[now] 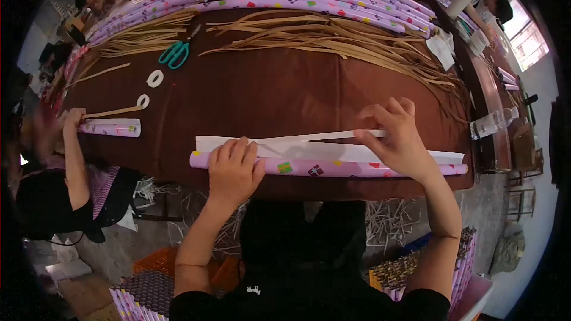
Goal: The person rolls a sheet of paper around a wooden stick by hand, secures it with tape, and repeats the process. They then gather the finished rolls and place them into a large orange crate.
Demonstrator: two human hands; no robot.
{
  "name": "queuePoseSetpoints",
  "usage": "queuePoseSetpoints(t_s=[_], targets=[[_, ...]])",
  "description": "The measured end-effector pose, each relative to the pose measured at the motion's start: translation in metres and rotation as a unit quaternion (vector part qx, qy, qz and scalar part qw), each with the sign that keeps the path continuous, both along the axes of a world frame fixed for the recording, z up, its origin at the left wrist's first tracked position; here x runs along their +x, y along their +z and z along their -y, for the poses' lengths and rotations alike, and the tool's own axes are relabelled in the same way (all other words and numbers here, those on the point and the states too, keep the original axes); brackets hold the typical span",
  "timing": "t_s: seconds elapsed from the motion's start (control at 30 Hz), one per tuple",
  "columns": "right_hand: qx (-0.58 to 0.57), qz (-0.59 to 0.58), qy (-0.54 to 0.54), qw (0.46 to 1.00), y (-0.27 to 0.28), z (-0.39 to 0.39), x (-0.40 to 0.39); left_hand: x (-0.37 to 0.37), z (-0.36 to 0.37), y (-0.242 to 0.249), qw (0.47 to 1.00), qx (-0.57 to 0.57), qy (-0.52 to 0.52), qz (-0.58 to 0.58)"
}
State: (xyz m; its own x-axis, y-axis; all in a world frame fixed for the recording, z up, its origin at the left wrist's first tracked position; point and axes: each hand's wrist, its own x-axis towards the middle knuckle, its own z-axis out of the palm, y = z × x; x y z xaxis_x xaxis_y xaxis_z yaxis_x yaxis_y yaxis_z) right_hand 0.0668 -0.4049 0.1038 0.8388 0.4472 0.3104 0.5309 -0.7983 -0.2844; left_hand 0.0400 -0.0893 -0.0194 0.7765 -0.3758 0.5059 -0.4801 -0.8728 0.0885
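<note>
A pink wrapping paper roll (351,169) printed with coloured gift shapes lies across the near side of the brown padded table. Its white-backed edge (309,150) stretches out flat along the far side of the roll. My left hand (234,169) rests over the roll's left part, fingers on the white edge and thumb on the near side, holding it down. Between thumb and fingers my right hand (395,139) pinches one end of a thin white strip (324,137). The strip rises at a slant from the white edge, its left end meeting the paper near my left hand.
Teal scissors (174,54), white tape rings (155,78) and bundles of tan strips (285,38) lie farther back. Long printed rolls (309,3) are stacked behind them. At left a co-worker's hand (74,117) holds another roll. A plastic bottle (495,123) lies at right.
</note>
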Motion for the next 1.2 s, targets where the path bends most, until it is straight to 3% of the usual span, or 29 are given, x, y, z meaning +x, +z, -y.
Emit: queuePoseSetpoints(t_s=[0.13,0.23,0.3,1.2], targets=[[-0.012,-0.027,-0.130,0.991,-0.003,0.049,-0.025,0.000,0.000,0.000,1.000,0.008,-0.002,-0.001],[-0.117,0.046,-0.167,0.978,-0.025,0.060,-0.042,0.000,0.000,0.000,1.000,0.012,-0.004,-0.005],[-0.110,0.072,-0.200,0.971,-0.039,0.058,-0.046,-0.001,0.000,0.001,1.000,0.006,-0.007,-0.008],[-0.223,0.109,-0.236,0.940,-0.074,0.032,-0.040,-0.004,0.001,0.004,0.998,0.005,-0.007,-0.060]])
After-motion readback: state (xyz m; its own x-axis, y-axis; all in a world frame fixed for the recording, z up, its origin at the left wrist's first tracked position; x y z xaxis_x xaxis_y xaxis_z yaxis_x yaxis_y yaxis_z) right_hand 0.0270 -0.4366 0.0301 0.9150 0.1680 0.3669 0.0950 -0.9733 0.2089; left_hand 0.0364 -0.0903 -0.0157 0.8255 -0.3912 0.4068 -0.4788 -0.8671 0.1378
